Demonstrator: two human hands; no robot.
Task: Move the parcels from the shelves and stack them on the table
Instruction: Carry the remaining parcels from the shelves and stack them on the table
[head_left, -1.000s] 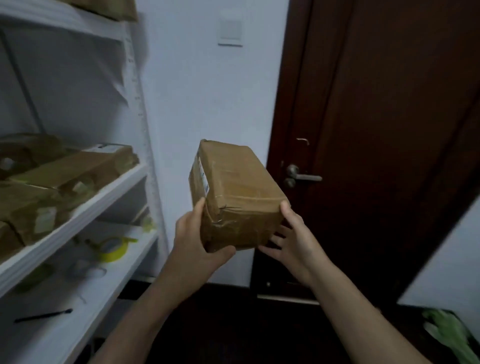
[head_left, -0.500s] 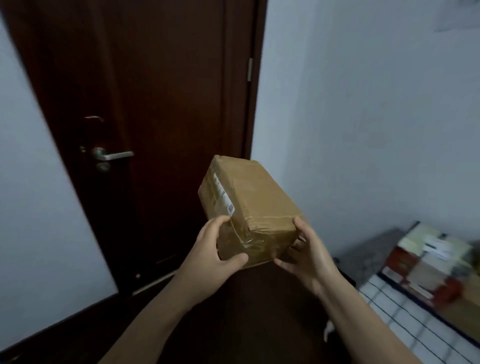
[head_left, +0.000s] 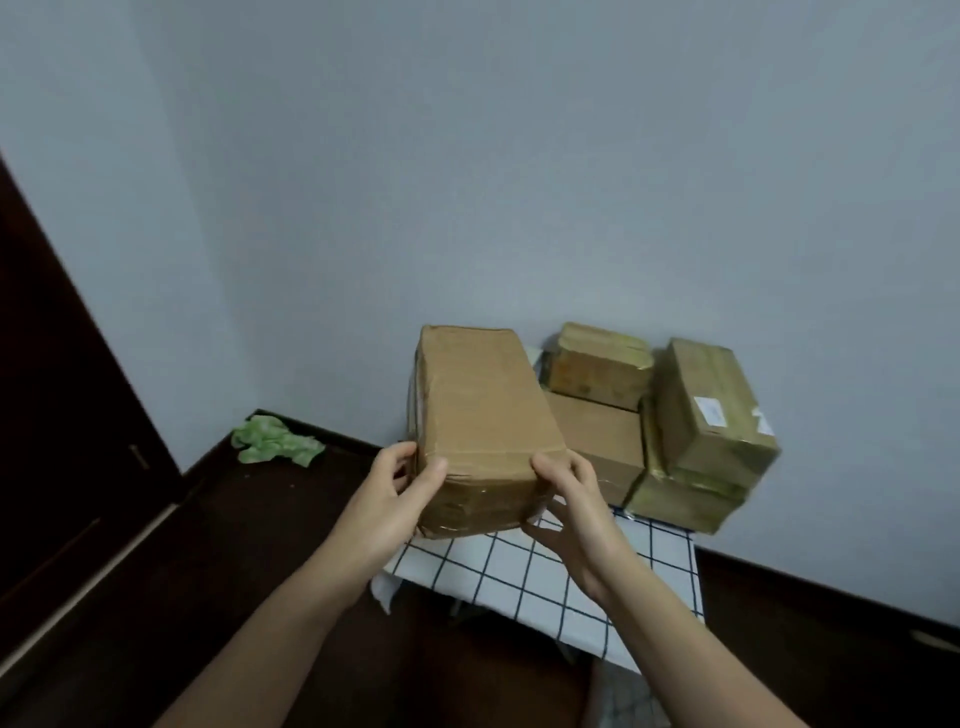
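I hold a brown taped cardboard parcel (head_left: 483, 415) in front of me, over the left part of a small table with a white checked cloth (head_left: 524, 577). My left hand (head_left: 395, 499) grips its near left corner and my right hand (head_left: 571, 514) grips its near right corner from below. Stacked parcels stand on the table against the wall: a flat brown box (head_left: 597, 441) with a smaller taped one (head_left: 597, 369) on top, and to the right a labelled box (head_left: 711, 415) sitting on a flat taped parcel (head_left: 680, 501).
A crumpled green bag (head_left: 275, 441) lies on the dark floor in the corner. A dark brown door (head_left: 62, 395) fills the left edge. A pale wall rises behind the table, with a dark skirting board (head_left: 831, 597) at its foot.
I have turned right, away from the shelves and past the door; the table with stacked parcels now lies straight ahead. The parcel stays in both hands and now hangs over the table's left part.
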